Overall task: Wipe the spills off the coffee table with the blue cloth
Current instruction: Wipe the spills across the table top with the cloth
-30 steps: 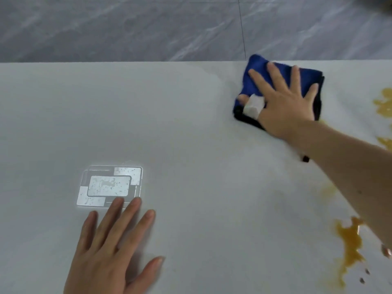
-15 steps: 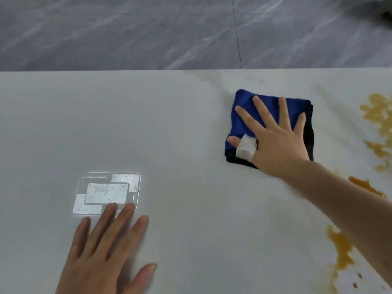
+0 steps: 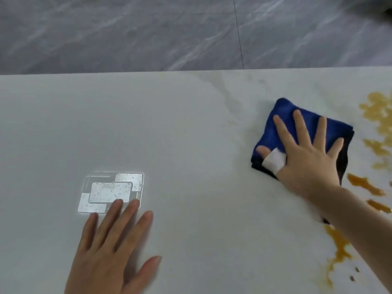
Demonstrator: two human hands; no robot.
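The coffee table [image 3: 191, 128] fills the lower part of my view: a pale, marbled top with a grey tiled floor [image 3: 127, 32] beyond its far edge. Faint yellowish streaks mark the top near the cloth.

The spills [image 3: 379, 115] are amber patches along the right side, running from the far right down toward the near right edge. None lie under the cloth at this moment; the nearest patch sits just beside its right edge.

My left hand [image 3: 110, 255] rests flat on the table at the near left, fingers straight and spread, holding nothing. Its fingertips touch a patch of reflected light [image 3: 111, 192].

My right hand [image 3: 305, 160] presses flat on the blue cloth [image 3: 282, 115], fingers extended and spread, not curled round it. A white bandage [image 3: 273, 160] wraps the thumb.

The blue cloth is folded into a thick pad, lying on the table right of centre.

Step in hand: wiping stroke, in my judgement only partly complete, since most of the spill is visible. Next move calls for:
1. Keeping the palm pressing down.
2. Sliding the pad rightward over the amber patches.
3. Bracing with the left hand.
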